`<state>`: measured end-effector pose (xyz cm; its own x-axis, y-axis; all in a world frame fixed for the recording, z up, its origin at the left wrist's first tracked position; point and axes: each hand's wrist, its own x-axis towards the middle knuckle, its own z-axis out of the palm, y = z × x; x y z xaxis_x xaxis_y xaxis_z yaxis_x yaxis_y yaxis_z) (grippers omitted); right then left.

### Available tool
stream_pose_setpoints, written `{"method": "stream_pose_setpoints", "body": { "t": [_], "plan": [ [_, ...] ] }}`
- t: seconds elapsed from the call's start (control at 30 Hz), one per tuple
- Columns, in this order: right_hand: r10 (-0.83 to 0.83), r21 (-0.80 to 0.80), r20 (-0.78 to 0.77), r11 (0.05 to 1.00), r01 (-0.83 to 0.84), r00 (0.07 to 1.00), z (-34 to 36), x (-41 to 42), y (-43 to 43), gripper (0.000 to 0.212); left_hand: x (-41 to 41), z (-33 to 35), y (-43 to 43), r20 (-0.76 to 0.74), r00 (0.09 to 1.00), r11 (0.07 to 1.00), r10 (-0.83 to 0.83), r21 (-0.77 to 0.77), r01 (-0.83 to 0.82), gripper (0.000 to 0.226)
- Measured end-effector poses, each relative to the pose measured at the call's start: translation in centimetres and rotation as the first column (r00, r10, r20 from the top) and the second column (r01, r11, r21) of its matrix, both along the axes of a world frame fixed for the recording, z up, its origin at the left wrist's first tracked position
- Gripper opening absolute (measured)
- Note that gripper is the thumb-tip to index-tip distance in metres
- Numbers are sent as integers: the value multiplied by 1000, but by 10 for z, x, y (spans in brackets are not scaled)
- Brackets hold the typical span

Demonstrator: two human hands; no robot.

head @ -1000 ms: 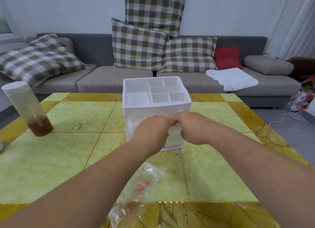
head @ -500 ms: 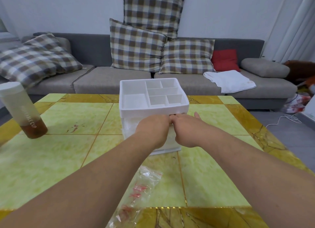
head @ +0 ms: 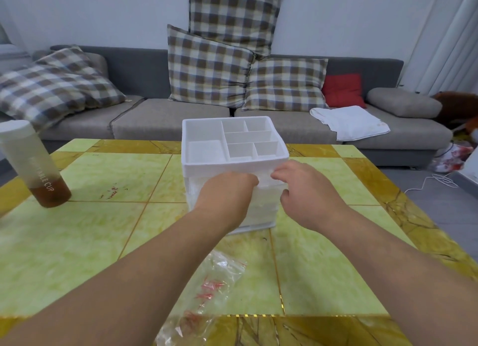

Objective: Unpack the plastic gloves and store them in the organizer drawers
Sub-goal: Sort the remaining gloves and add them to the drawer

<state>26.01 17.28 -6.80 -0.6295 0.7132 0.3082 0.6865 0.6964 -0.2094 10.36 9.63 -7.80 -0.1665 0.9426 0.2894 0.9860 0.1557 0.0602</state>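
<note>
A white organizer (head: pixel 234 141) with divided top compartments stands in the middle of the table, its drawers facing me. My left hand (head: pixel 227 194) is against the upper drawer front, fingers curled onto a crinkled, translucent wad of plastic gloves (head: pixel 264 181); its fingertips are hidden. My right hand (head: pixel 309 192) hovers just right of that spot with fingers loosely bent, thumb apart, holding nothing. A clear plastic bag with red print (head: pixel 210 292) lies flat on the table under my left forearm.
A bottle with brown liquid (head: pixel 33 164) leans at the table's left edge. The yellow-green tiled table (head: pixel 90 242) fronts a grey sofa (head: pixel 155 123) with checked cushions and a white cloth (head: pixel 349 122). A white cable (head: pixel 434 181) lies on the floor at right.
My right hand has let go and drawn a little to the right, away from my left hand. The left hand stays at the drawer front.
</note>
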Motion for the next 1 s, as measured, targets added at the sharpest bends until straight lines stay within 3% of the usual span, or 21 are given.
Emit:
{"method": "stream_pose_setpoints", "body": {
  "t": [0.13,0.17,0.3,0.47,0.53,0.6,0.73,0.8,0.93,1.0],
  "plan": [
    [7,15,110,1000,-8,994,-1,-2,1,42,-12,5,-33,-123,990,987,73,153,-54,6],
    [-4,-23,159,1000,8,987,0,-3,0,43,-16,5,-40,-145,985,983,93,172,-67,9],
    [-6,-151,250,988,46,968,1,-8,-1,50,-30,2,-54,-241,967,994,87,83,-69,31],
    [-1,-230,282,971,69,960,3,-18,6,38,-35,-4,-47,-220,971,995,92,47,-83,3],
    [-13,-203,305,976,78,952,4,-23,8,21,-37,-5,-41,-209,972,994,108,8,-109,7],
    [-35,-166,272,983,83,962,3,-26,11,10,-37,-4,-36,-216,968,991,126,-5,-130,19],
    [-116,-55,156,990,126,981,-3,-27,15,30,-36,-6,-32,-149,973,982,178,86,-167,13],
    [-141,-6,105,990,142,984,-8,-28,14,35,-35,-9,-32,-197,962,976,187,147,-160,15],
    [-172,55,38,984,170,984,-17,-28,11,33,-32,-4,-34,-289,951,980,112,191,-57,41],
    [-172,56,32,984,170,984,-20,-30,9,29,-29,-2,-32,-328,941,976,86,216,-14,36]
  ]
}}
